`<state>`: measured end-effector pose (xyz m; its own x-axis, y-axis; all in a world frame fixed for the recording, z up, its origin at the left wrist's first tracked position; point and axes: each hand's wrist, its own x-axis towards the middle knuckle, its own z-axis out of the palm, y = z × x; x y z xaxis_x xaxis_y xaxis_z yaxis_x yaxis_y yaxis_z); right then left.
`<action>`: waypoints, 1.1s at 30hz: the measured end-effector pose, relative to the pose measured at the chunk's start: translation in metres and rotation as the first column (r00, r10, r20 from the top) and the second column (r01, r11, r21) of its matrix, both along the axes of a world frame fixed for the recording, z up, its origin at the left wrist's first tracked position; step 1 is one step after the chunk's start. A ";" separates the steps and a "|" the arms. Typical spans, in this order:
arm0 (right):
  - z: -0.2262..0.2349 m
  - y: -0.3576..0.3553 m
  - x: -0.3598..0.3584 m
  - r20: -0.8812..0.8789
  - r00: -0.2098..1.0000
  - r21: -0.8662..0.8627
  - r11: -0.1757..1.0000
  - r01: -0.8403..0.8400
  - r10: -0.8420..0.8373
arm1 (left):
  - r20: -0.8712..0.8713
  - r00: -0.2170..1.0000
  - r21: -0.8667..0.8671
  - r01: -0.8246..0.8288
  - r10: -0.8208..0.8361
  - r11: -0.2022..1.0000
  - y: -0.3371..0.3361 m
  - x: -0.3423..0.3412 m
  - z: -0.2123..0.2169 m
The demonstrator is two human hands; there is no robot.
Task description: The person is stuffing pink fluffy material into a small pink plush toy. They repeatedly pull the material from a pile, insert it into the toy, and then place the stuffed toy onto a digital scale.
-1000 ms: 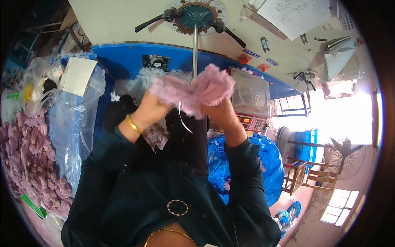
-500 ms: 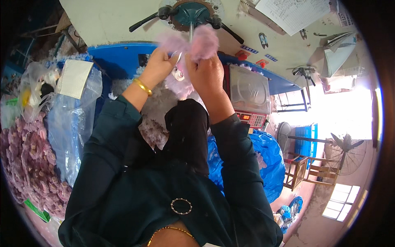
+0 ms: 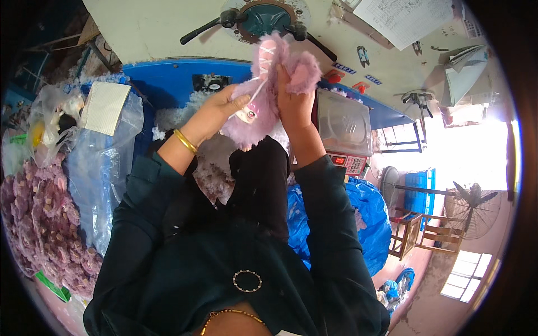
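Left hand point(image 3: 216, 112) and right hand point(image 3: 294, 101) gripping pink plush toy point(image 3: 274, 84) between them

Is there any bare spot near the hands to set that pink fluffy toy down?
Hardly. The only bare patch seems to be the scale's platform, right of the right hand. Below the left hand, white stuffing fills the gap; further left, plastic bags and a heap of pink toys crowd everything.
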<state>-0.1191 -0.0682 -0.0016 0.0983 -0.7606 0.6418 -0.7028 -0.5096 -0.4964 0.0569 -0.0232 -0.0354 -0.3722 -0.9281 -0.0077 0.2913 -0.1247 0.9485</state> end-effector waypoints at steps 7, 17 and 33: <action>0.003 0.034 -0.004 0.490 0.839 0.320 0.847 -0.425 0.236 | 0.409 0.547 -0.876 0.009 0.731 0.483 0.017 -0.025 0.003; -0.012 -0.087 0.024 0.501 0.841 0.418 0.908 -0.028 -0.204 | 0.348 0.428 -0.840 -0.252 0.834 0.480 0.014 -0.046 0.020; -0.004 0.038 -0.049 0.880 0.476 0.436 0.391 -0.810 0.004 | 0.082 0.919 -0.298 -0.345 0.384 0.890 0.045 -0.020 0.007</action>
